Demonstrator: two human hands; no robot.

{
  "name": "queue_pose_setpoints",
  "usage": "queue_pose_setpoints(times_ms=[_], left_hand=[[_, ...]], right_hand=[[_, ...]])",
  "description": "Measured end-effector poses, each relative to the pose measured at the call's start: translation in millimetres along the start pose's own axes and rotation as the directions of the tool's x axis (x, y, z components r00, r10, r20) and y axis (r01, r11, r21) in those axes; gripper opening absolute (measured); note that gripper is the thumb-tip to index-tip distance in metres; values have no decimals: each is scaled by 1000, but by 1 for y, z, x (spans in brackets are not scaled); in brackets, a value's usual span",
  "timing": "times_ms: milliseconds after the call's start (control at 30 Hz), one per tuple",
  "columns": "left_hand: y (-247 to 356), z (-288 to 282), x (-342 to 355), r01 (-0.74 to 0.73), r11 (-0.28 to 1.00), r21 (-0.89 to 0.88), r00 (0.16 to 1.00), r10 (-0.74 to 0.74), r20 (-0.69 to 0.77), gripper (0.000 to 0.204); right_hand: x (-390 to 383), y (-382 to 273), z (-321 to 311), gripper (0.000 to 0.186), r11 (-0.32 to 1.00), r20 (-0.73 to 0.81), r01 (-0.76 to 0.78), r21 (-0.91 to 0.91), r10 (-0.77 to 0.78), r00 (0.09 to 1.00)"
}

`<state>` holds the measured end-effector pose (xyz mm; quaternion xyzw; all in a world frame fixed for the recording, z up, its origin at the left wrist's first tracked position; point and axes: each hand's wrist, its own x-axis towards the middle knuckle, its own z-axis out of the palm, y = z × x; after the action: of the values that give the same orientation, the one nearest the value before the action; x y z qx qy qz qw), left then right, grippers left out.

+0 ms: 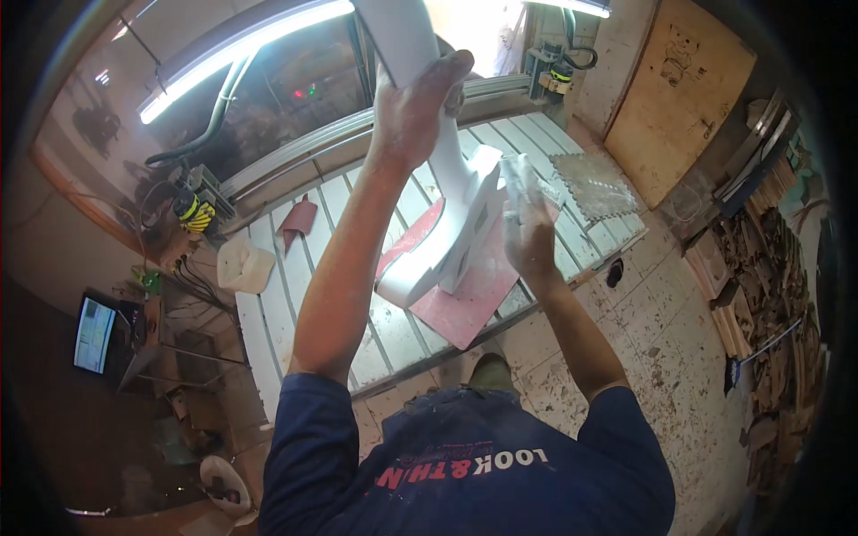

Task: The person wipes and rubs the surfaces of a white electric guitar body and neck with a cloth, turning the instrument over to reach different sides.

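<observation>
A glossy white curved piece [456, 214] with a long neck and a wider, bent foot stands tilted over the slatted table [357, 313]. My left hand [416, 112] is wrapped round its upper neck, thumb across the front. On the other side, my right hand [529, 219] lies along the wide foot with its fingers stretched out and whitened by dust. Whether anything thin is under those fingers is hidden. A pinkish-red sheet [469, 313] lies beneath the piece. A second red strip [416, 234] shows behind the foot, left of the neck.
A curled reddish sheet [298, 220] and an off-white tub [245, 264] are on the table's left. A grey jagged-edged mat [594, 186] covers its far right corner. A rail [313, 147] runs behind. Stacked wood offcuts [769, 295] line the right; a monitor [95, 334] stands left.
</observation>
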<state>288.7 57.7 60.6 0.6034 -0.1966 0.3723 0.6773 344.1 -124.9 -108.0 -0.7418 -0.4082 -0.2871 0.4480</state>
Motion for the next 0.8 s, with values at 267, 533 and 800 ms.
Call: queue_pose_setpoints(times_ms=[267,533,800], left_hand=[[-1,-1,-6,47,988,-145,997,-38,65,12],[19,4,-12,107,994,-22,992,-105,66,22],[19,12,-33,83,996,-37,981,-75,177,25]], right_hand=[[40,27,1,46,996,432,-88,-18,87,897],[57,58,2,44,990,607,122,70,-139,782],[63,110,-14,50,986,548,-64,154,-32,836]])
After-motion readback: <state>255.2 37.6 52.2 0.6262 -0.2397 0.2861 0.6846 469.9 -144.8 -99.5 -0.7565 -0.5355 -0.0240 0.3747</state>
